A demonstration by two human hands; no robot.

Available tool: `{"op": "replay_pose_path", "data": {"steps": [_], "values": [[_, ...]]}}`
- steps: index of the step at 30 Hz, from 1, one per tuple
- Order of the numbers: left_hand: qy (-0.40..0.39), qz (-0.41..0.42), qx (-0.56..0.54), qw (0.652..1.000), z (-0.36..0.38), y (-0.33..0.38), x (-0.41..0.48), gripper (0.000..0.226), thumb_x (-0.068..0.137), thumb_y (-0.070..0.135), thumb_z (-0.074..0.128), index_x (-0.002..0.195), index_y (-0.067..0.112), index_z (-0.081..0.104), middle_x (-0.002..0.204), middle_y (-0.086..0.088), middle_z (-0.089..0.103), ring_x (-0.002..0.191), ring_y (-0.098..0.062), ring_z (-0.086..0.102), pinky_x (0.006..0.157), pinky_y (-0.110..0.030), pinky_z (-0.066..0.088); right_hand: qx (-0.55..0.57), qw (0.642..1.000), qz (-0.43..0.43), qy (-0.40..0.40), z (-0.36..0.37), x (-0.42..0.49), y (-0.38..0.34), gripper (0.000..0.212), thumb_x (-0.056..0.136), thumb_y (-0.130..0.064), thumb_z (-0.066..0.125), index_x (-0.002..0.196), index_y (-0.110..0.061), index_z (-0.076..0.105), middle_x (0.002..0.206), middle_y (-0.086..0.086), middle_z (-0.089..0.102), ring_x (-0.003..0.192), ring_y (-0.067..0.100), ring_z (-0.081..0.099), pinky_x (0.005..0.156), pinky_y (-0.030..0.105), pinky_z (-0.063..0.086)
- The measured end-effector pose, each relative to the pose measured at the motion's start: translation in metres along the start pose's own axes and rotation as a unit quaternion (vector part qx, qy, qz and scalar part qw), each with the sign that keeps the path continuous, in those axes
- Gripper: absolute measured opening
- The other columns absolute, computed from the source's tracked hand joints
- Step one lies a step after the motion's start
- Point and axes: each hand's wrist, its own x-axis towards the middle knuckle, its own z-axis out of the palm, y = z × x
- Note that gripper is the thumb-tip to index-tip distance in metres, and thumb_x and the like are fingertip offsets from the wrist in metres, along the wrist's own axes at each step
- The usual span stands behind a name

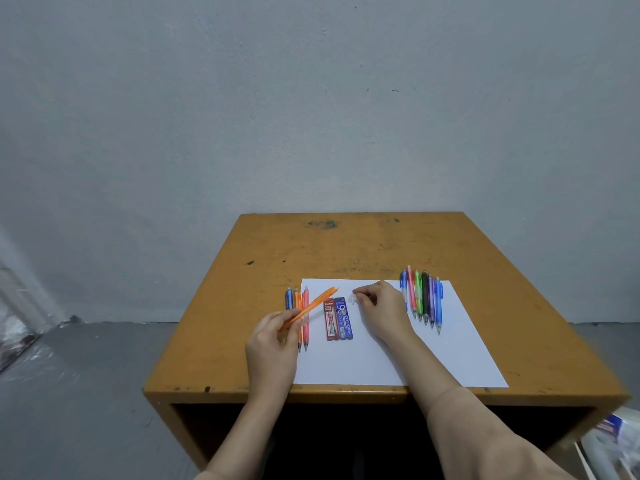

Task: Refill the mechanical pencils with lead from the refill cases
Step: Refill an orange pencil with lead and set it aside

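An orange pencil (313, 304) is held in the left hand (277, 337), gripped near its lower end by curled fingers and thumb. Its far end is raised and slanted over the three pencils (304, 317) laid at the left edge of the sheet of paper (398, 358). The right hand (381, 306) is rested on the paper with its fingers curled toward a small pale piece (352, 299) (probably the pencil's cap or eraser, though too small to be sure). Whether that piece is pinched or merely touched cannot be told. The red refill case (330, 318) and the blue refill case (345, 318) lie side by side between the two hands, both apparently unopened. A row of pencils (420, 296) is laid at the right of the sheet, just beside the right hand.

Several slips may be expected from here. The pale piece could easily be lost against the white paper or rolled off the surface (346, 244). Lead could be snapped if it is fed into the barrel at an angle. The two cases are labelled differently, so the wrong lead could be taken. The right-hand row could also be scattered by a careless reach toward the cases.
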Motion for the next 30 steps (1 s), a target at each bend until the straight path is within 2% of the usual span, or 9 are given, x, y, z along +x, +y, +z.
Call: {"op": "replay_pose_path", "data": {"steps": [3, 5, 10, 12, 16, 20, 24, 27, 30], "values": [[-0.004, 0.006, -0.005, 1.000, 0.000, -0.001, 0.000, 0.021, 0.085, 0.020, 0.069, 0.106, 0.017, 0.071, 0.097, 0.015, 0.061, 0.091, 0.005, 0.056, 0.068, -0.014, 0.050, 0.042, 0.999, 0.000, 0.021, -0.002, -0.002, -0.001, 0.022, 0.094, -0.013, 0.053, 0.105, -0.015, 0.072, 0.105, 0.002, 0.063, 0.087, 0.007, 0.055, 0.069, 0.005, 0.036], [-0.004, 0.010, -0.011, 1.000, 0.001, -0.002, 0.000, 0.021, 0.085, 0.020, 0.069, 0.106, 0.017, 0.071, 0.095, 0.020, 0.059, 0.092, 0.008, 0.055, 0.070, -0.015, 0.051, 0.059, 0.998, -0.009, 0.023, -0.004, -0.002, -0.004, 0.021, 0.094, -0.012, 0.053, 0.105, -0.016, 0.072, 0.103, 0.001, 0.062, 0.080, 0.002, 0.053, 0.064, 0.003, 0.037], [-0.001, 0.021, -0.017, 1.000, 0.002, -0.004, -0.001, 0.022, 0.084, 0.021, 0.069, 0.106, 0.019, 0.071, 0.099, 0.014, 0.063, 0.094, 0.003, 0.058, 0.069, -0.006, 0.048, 0.136, 0.990, -0.031, 0.021, -0.014, -0.002, -0.023, 0.022, 0.093, -0.009, 0.056, 0.107, -0.017, 0.071, 0.096, -0.001, 0.066, 0.081, 0.000, 0.056, 0.065, 0.007, 0.043], [0.002, 0.021, -0.019, 1.000, 0.002, -0.004, 0.000, 0.024, 0.084, 0.021, 0.069, 0.107, 0.019, 0.070, 0.100, 0.014, 0.063, 0.095, 0.007, 0.056, 0.070, -0.006, 0.048, 0.179, 0.983, -0.030, 0.017, -0.016, -0.007, -0.034, 0.021, 0.093, -0.010, 0.056, 0.107, -0.019, 0.069, 0.091, -0.004, 0.065, 0.082, 0.001, 0.058, 0.065, 0.007, 0.046], [0.006, 0.027, -0.031, 0.999, 0.002, -0.004, -0.001, 0.022, 0.083, 0.020, 0.070, 0.106, 0.021, 0.070, 0.096, 0.020, 0.061, 0.094, 0.008, 0.057, 0.069, -0.008, 0.049, 0.258, 0.966, -0.020, 0.005, -0.009, -0.026, -0.049, 0.020, 0.090, -0.016, 0.063, 0.106, -0.028, 0.063, 0.089, -0.004, 0.065, 0.088, 0.010, 0.062, 0.075, 0.027, 0.057], [0.013, 0.041, -0.052, 0.998, 0.003, -0.003, -0.001, 0.021, 0.082, 0.015, 0.071, 0.103, 0.017, 0.072, 0.094, 0.015, 0.064, 0.088, 0.002, 0.060, 0.066, -0.009, 0.050, 0.323, 0.946, -0.018, 0.017, 0.006, -0.046, -0.062, 0.028, 0.086, -0.012, 0.068, 0.106, -0.030, 0.061, 0.084, -0.002, 0.068, 0.083, 0.008, 0.066, 0.076, 0.024, 0.056], [0.020, 0.054, -0.057, 0.997, 0.004, -0.006, -0.001, 0.021, 0.081, 0.015, 0.072, 0.102, 0.015, 0.073, 0.093, 0.013, 0.066, 0.084, -0.004, 0.063, 0.065, -0.018, 0.054, 0.389, 0.920, -0.011, 0.041, 0.018, -0.057, -0.069, 0.036, 0.085, -0.007, 0.068, 0.114, -0.027, 0.058, 0.077, 0.003, 0.070, 0.075, 0.015, 0.070, 0.075, 0.033, 0.057], [0.021, 0.068, -0.054, 0.996, 0.005, -0.008, -0.001, 0.020, 0.080, 0.013, 0.073, 0.101, 0.014, 0.074, 0.091, 0.011, 0.067, 0.080, -0.007, 0.064, 0.062, -0.021, 0.053, 0.398, 0.915, -0.001, 0.068, 0.025, -0.062, -0.074, 0.041, 0.083, -0.009, 0.071, 0.115, -0.030, 0.056, 0.077, 0.002, 0.070, 0.075, 0.016, 0.069, 0.073, 0.032, 0.058], [0.019, 0.080, -0.054, 0.995, 0.006, -0.008, -0.001, 0.022, 0.079, 0.008, 0.074, 0.100, 0.015, 0.073, 0.090, 0.010, 0.066, 0.077, -0.008, 0.064, 0.062, -0.019, 0.052, 0.408, 0.909, 0.008, 0.083, 0.029, -0.066, -0.078, 0.046, 0.082, -0.009, 0.073, 0.115, -0.033, 0.053, 0.078, 0.002, 0.069, 0.075, 0.012, 0.068, 0.069, 0.023, 0.055]]}}
